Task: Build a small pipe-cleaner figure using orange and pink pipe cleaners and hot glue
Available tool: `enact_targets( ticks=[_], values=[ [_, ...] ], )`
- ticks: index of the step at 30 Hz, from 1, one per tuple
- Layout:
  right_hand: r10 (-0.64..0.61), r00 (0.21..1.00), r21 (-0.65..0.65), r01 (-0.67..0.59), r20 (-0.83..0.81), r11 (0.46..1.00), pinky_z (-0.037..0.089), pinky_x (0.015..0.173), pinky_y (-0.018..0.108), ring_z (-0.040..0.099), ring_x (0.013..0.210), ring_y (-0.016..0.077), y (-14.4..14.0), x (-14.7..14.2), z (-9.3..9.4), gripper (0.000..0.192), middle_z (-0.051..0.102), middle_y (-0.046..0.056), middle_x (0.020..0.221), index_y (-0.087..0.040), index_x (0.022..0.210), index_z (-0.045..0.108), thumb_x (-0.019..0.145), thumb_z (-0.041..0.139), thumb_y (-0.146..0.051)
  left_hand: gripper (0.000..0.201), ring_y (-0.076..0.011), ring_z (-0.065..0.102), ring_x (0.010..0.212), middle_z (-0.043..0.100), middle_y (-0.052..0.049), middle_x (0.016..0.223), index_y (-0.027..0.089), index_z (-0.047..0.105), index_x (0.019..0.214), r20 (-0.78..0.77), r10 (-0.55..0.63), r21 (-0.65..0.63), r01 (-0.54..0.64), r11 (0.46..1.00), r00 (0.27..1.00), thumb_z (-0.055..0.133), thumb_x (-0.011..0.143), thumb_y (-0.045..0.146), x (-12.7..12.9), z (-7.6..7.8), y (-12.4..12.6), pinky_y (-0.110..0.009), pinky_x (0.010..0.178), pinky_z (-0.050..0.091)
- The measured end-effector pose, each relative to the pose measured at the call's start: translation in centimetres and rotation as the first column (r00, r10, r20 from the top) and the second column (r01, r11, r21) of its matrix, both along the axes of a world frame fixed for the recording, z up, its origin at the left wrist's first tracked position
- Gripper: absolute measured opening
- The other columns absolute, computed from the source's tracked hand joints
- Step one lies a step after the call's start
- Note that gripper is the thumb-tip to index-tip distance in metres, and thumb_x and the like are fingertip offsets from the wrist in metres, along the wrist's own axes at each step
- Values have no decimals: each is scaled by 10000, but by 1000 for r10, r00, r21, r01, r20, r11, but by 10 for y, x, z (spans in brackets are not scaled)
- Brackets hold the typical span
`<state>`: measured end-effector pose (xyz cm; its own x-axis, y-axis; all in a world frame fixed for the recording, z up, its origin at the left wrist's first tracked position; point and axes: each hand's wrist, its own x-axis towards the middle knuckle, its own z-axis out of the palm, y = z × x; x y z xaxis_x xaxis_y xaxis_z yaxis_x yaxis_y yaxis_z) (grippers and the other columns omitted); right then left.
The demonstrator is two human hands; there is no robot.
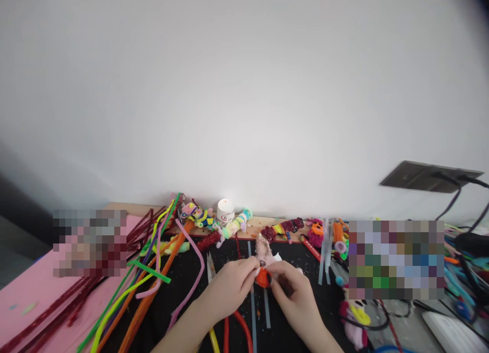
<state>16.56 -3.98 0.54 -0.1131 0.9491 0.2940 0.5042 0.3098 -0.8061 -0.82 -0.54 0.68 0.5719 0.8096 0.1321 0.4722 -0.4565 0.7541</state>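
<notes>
Over the black mat (183, 302), my left hand (235, 279) is closed, its thumb and fingertips pinching the left side of a small orange fuzzy piece (263, 278), apparently bent pipe cleaner. From the other side my right hand (292, 287) pinches the same piece; a small dark spot shows by its fingertips. Just beyond the fingers stands a pale pink, lumpy figure (263, 247); whether it joins the orange piece is hidden. Beside my left forearm lies a cutting tool with metal blades (211, 267). Red curved handles (242, 327) show between my arms.
Long pipe cleaners (141, 312) spread across the left side and a pink board (30, 297). Fuzzy figures, including a yellow-green one (237, 224), line the back near a white cup (225, 211). Translucent sticks (252, 317) lie centrally. Cables hang from a wall socket (424, 177) at right.
</notes>
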Motion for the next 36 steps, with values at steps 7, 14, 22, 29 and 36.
enact_targets(
  ticks=[7, 14, 22, 29, 36],
  values=[
    [4, 1000, 1, -4, -2, 1000, 469, 586, 243, 581, 667, 151, 1, 0, -1, 202, 643, 44, 796, -194, 872, 620, 765, 475, -105, 221, -128, 532, 636, 540, 14, 658, 193, 469, 787, -3, 4, 0, -4, 1000, 1000, 292, 908, 248, 0, 0, 0, -215, 621, 369],
    [6, 1000, -7, -6, -19, 1000, 486, 651, 261, 596, 731, 166, 0, 1, -2, 195, 644, 51, 820, -192, 879, 622, 779, 478, -108, 222, -127, 531, 636, 546, 13, 662, 189, 491, 800, 36, 11, -27, -10, 1000, 999, 302, 903, 244, 0, 2, 0, -215, 623, 370],
    [-69, 982, -33, 64, -176, 997, 497, 609, 246, 609, 693, 165, 2, 1, 1, 137, 650, 47, 771, -183, 871, 633, 785, 526, -182, 288, -104, 533, 606, 558, 18, 677, 179, 507, 824, 189, 2, -115, 20, 993, 982, 257, 923, 283, 0, 4, 1, -216, 620, 391],
    [-135, 969, -59, 125, -206, 990, 504, 586, 258, 609, 668, 178, 2, 3, 0, 147, 632, 45, 703, -175, 850, 636, 780, 557, -278, 237, -103, 552, 624, 601, 18, 714, 184, 541, 848, 187, -7, -145, 34, 989, 982, 316, 904, 235, 1, 4, 0, -215, 637, 402],
    [-128, 967, -62, 117, -219, 991, 498, 588, 252, 617, 683, 177, 2, 2, 1, 127, 659, 53, 760, -178, 852, 635, 776, 560, -245, 213, -99, 554, 617, 606, 22, 701, 179, 543, 819, 207, -4, -160, 38, 986, 978, 343, 888, 199, 3, -1, 1, -205, 630, 399]
  ],
)
